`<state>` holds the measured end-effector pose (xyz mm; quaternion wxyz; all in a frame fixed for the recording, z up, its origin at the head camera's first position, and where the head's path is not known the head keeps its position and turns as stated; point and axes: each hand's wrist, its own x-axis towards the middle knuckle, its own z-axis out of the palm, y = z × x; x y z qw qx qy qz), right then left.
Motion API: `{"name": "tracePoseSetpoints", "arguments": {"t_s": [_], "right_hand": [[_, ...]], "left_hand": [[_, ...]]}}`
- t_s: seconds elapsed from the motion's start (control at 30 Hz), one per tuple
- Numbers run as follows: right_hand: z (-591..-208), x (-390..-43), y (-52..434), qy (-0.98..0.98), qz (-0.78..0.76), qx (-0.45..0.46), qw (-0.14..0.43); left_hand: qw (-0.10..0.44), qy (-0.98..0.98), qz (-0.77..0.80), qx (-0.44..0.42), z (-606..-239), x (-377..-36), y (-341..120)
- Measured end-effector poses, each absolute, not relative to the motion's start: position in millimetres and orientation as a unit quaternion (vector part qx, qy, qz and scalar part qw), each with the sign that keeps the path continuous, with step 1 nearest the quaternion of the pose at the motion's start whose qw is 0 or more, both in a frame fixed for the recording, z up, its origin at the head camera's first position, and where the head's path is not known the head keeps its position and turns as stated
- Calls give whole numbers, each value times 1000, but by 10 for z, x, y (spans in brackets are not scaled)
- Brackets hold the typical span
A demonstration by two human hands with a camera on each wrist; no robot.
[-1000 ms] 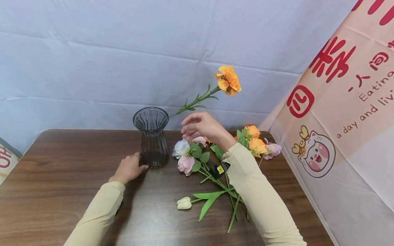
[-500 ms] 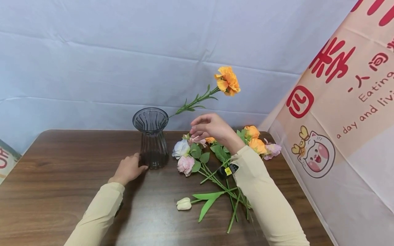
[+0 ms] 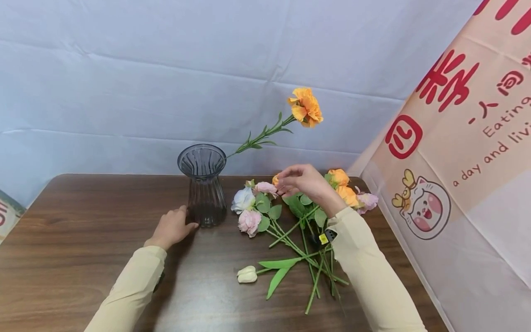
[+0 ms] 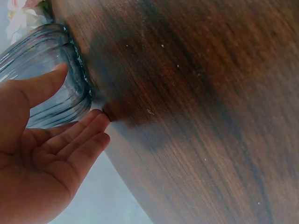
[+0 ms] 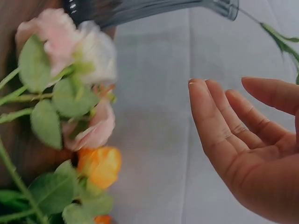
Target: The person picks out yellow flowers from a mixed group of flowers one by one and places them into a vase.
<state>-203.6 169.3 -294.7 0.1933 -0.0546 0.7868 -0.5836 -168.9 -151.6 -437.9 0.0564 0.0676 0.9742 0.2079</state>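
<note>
Nearest me on the wooden table point(image 3: 83, 230), a white tulip point(image 3: 247, 274) lies on its side, its stem running into the tangle of green stems point(image 3: 304, 258) under my right forearm. My left hand point(image 3: 172, 227) rests on the table at the foot of the glass vase point(image 3: 203, 184); the fingers are straight and relaxed, thumb and fingertips just touching the ribbed glass point(image 4: 42, 79), gripping nothing. Beyond the stems are the pink and white blooms point(image 3: 248, 210), then my right hand point(image 3: 304, 180), hovering over the pile beside a small orange flower point(image 3: 276, 179) with fingers loosely spread and empty, as the wrist view point(image 5: 243, 140) shows. Farthest off, one orange flower point(image 3: 306, 106) stands in the vase, leaning hard to the right. I judge that lean the risk: the vase is narrow and my left hand only touches it, so a snagged stem or a bump from my right sleeve could tip it over.
</note>
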Motion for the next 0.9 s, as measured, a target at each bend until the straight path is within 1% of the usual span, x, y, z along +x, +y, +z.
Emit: {"name": "tracePoseSetpoints", "arguments": {"t_s": [0.33,0.63,0.9], "right_hand": [[-3123,-1992,2030,810,-559,-40,172],[-3184,-1975,2335,828,-530,-17,183],[-3264,-1937,2534,831,-525,24,180]], "left_hand": [[47,974,210,70,-4341,-1669,-1514],[54,974,206,72,-4348,-1684,-1521],[52,974,205,76,-4377,-1693,-1523]]}}
